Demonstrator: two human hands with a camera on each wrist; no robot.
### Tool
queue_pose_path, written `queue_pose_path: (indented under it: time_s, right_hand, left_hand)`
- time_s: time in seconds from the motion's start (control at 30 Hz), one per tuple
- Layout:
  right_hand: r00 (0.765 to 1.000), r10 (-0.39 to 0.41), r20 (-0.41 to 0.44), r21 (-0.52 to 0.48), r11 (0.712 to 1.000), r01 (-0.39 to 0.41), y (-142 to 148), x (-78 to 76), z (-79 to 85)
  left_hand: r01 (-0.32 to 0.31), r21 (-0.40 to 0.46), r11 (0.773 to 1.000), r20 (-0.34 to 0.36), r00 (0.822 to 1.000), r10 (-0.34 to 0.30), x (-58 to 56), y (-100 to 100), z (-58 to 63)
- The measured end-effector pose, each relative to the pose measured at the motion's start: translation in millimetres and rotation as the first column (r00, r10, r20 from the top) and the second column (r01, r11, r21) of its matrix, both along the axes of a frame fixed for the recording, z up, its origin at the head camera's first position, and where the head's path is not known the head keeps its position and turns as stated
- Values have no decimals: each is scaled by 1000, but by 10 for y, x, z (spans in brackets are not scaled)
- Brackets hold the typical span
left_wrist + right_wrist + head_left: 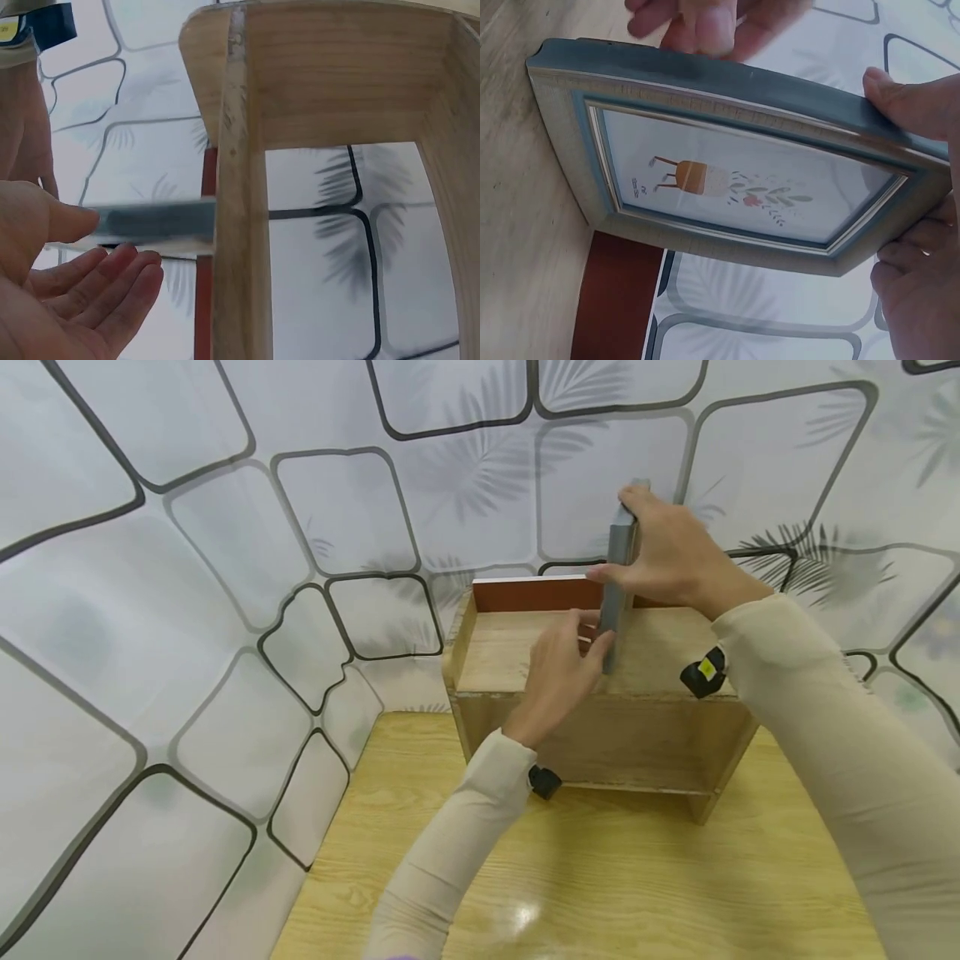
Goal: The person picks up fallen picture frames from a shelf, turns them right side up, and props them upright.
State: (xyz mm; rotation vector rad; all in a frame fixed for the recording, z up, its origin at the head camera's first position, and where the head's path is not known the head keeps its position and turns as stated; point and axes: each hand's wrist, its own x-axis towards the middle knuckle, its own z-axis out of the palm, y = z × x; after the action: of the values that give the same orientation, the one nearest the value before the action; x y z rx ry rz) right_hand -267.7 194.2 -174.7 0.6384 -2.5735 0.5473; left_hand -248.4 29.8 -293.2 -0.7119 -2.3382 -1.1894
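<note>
A picture frame (619,547) with grey-blue sides stands on edge on the upper board of a small wooden shelf (510,652). My right hand (671,556) grips its upper end, thumb on the side and fingers around the far part. In the right wrist view, the frame (705,90) shows a glazed drawing of a plant in an orange pot on legs. My left hand (558,664) is at the frame's near side. In the left wrist view, this hand (67,292) has loosely extended fingers, its thumb close to the frame's edge; whether they touch is unclear.
The shelf has a reddish-brown back strip (525,596) and an open lower compartment (630,743). It stands on a yellow wood-grain table (600,877). A patterned white wall covering (480,510) rises behind and to the left.
</note>
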Motion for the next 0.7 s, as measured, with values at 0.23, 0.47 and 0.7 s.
queue_pose_path:
  time_s: [0.23, 0.47, 0.7]
  right_hand:
    - [999, 33, 30, -25, 999, -33, 134, -25, -11]
    - [998, 54, 31, -33, 998, -53, 182, -31, -7]
    - [995, 93, 27, -59, 994, -91, 209, -36, -21]
  left_hand:
    - [-7, -60, 998, 13, 1000, 8, -11, -118, -68]
    - [-18, -130, 991, 49, 999, 25, -33, -78, -75]
    - [-25, -153, 988, 59, 998, 35, -54, -34, -88]
